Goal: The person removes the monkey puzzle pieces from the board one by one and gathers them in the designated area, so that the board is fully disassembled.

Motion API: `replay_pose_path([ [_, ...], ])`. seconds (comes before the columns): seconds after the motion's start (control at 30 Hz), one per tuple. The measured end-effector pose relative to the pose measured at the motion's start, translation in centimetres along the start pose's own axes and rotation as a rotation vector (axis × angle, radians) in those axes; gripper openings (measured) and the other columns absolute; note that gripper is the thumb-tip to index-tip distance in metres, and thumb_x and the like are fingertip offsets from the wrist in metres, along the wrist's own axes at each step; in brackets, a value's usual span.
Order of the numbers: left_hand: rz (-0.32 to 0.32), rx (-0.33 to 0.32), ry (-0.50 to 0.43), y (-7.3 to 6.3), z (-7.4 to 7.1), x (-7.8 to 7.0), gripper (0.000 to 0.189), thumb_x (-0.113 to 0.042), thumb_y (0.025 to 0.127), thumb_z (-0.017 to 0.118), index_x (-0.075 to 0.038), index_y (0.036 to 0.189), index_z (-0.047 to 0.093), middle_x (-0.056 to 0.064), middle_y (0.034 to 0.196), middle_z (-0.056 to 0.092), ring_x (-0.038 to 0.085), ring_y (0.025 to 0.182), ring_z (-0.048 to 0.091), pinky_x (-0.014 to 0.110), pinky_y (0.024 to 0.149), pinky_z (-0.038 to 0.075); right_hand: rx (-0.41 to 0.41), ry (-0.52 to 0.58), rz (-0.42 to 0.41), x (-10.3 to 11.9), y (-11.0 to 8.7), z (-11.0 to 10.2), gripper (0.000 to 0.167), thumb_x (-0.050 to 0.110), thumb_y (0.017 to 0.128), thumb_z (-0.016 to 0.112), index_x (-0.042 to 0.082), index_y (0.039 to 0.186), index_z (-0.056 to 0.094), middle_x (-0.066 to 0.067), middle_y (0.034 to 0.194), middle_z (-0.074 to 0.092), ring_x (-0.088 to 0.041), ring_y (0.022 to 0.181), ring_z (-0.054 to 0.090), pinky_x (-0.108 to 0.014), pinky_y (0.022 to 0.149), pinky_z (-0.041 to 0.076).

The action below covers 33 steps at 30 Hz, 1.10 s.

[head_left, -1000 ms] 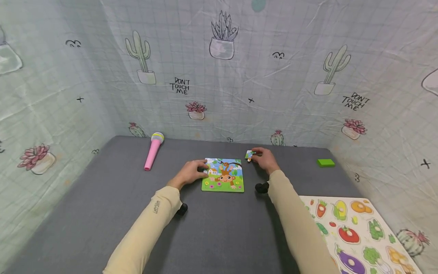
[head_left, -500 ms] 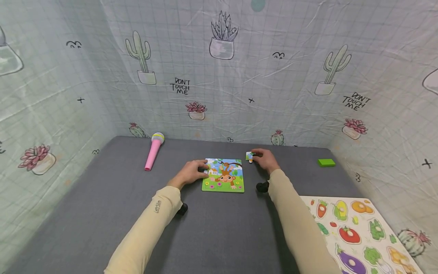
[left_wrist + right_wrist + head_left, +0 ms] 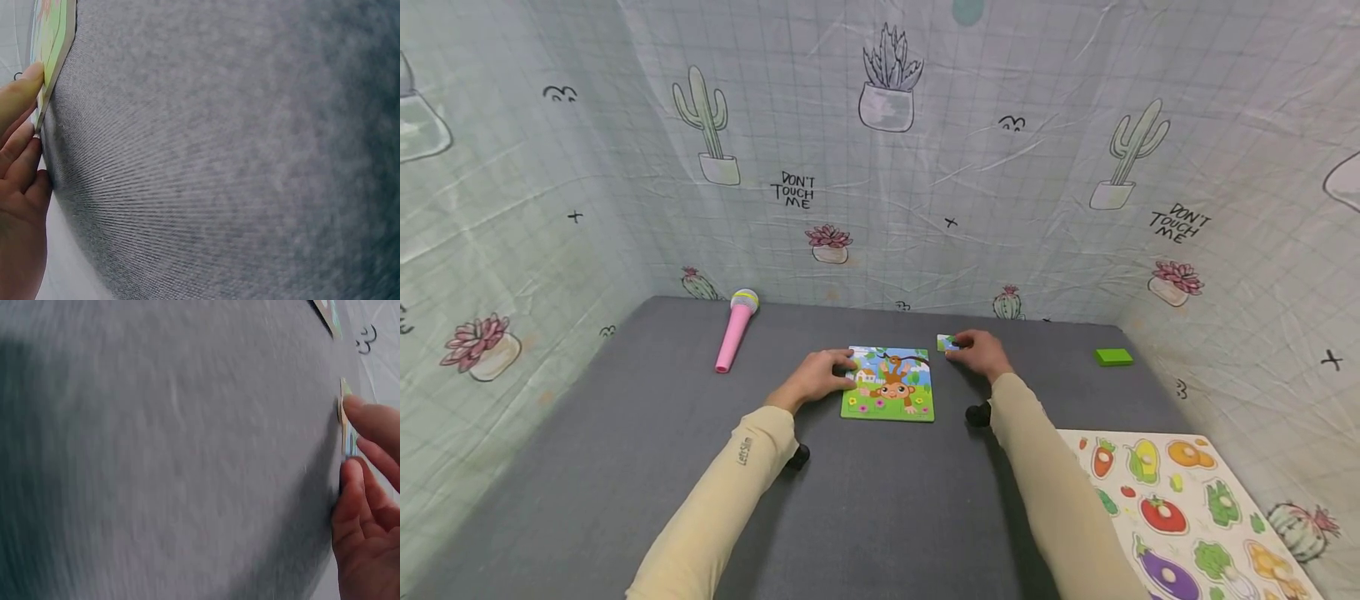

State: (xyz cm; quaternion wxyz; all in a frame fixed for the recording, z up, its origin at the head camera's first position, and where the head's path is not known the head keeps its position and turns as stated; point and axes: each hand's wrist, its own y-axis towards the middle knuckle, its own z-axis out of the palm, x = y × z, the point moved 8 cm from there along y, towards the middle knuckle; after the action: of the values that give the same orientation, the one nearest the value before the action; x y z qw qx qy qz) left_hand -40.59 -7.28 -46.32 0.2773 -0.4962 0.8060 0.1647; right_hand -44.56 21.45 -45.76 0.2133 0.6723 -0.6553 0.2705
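A square jigsaw puzzle (image 3: 889, 385) with a monkey picture lies on the grey table. My left hand (image 3: 816, 379) holds it at its left edge, thumb and fingers curved there. In the left wrist view the thumb lies on the picture face of the puzzle (image 3: 59, 37), the fingers close by its edge. Right of the puzzle, a small blue-and-green puzzle piece (image 3: 945, 342) is pinched by my right hand (image 3: 983, 354). The right wrist view shows that piece (image 3: 349, 440) between thumb and fingers, partly hidden by them.
A pink toy microphone (image 3: 734, 332) lies at the back left. Toward the back right is a green block (image 3: 1114, 357). A white board with vegetable pictures (image 3: 1206, 458) lies at the front right. Patterned cloth (image 3: 951, 167) hangs behind the table.
The small piece has turned between the right fingers, and the right hand has shifted slightly toward me. My left hand and the puzzle have stayed in place.
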Motion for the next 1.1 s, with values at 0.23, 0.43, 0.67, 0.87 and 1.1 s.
replay_pose_path([
  [0.23, -0.009, 0.004, -0.011, 0.0, -0.1, -0.2, 0.039, -0.022, 0.09, 0.072, -0.005, 0.124, 0.067, 0.011, 0.15, 0.044, 0.035, 0.14, 0.034, 0.05, 0.114, 0.029, -0.049, -0.023, -0.01, 0.6, 0.0, 0.3, 0.038, 0.017, 0.092, 0.069, -0.005, 0.123, 0.063, -0.023, 0.121, 0.062, -0.036, 0.108, 0.058, -0.047, 0.092, 0.049],
  [0.43, -0.012, 0.012, -0.02, 0.0, 0.0, -0.4, 0.039, -0.022, 0.09, 0.072, -0.005, 0.125, 0.067, 0.01, 0.15, 0.044, 0.034, 0.141, 0.034, 0.049, 0.115, 0.028, -0.057, -0.011, 0.011, 0.5, 0.1, 0.3, 0.037, 0.016, 0.093, 0.068, -0.005, 0.122, 0.062, -0.023, 0.12, 0.061, -0.036, 0.108, 0.057, -0.047, 0.092, 0.048],
  [0.67, -0.004, -0.004, -0.012, 0.1, 0.0, -0.3, 0.038, -0.022, 0.09, 0.073, -0.005, 0.123, 0.068, 0.011, 0.148, 0.047, 0.034, 0.139, 0.038, 0.049, 0.114, 0.031, -0.051, 0.01, 0.016, 0.6, 0.1, 0.3, 0.036, 0.016, 0.093, 0.068, -0.003, 0.123, 0.063, -0.022, 0.122, 0.061, -0.035, 0.109, 0.057, -0.047, 0.092, 0.048],
  [0.87, -0.018, -0.02, -0.038, 0.2, 0.0, 0.0, 0.038, -0.021, 0.09, 0.072, -0.006, 0.124, 0.067, 0.013, 0.15, 0.043, 0.035, 0.14, 0.035, 0.05, 0.114, 0.03, 0.028, 0.083, -0.007, 2.7, -0.3, 0.9, 0.037, 0.02, 0.097, 0.063, 0.002, 0.129, 0.061, -0.018, 0.127, 0.058, -0.033, 0.113, 0.055, -0.046, 0.091, 0.049],
  [1.1, -0.038, -0.035, -0.046, 0.4, -0.2, 0.2, 0.038, -0.022, 0.09, 0.072, -0.007, 0.125, 0.068, 0.011, 0.15, 0.044, 0.035, 0.14, 0.035, 0.05, 0.115, 0.029, 0.186, 0.127, -0.111, 6.7, -1.2, 4.5, 0.034, 0.021, 0.098, 0.061, 0.004, 0.128, 0.063, -0.014, 0.124, 0.061, -0.03, 0.114, 0.056, -0.044, 0.093, 0.049],
])
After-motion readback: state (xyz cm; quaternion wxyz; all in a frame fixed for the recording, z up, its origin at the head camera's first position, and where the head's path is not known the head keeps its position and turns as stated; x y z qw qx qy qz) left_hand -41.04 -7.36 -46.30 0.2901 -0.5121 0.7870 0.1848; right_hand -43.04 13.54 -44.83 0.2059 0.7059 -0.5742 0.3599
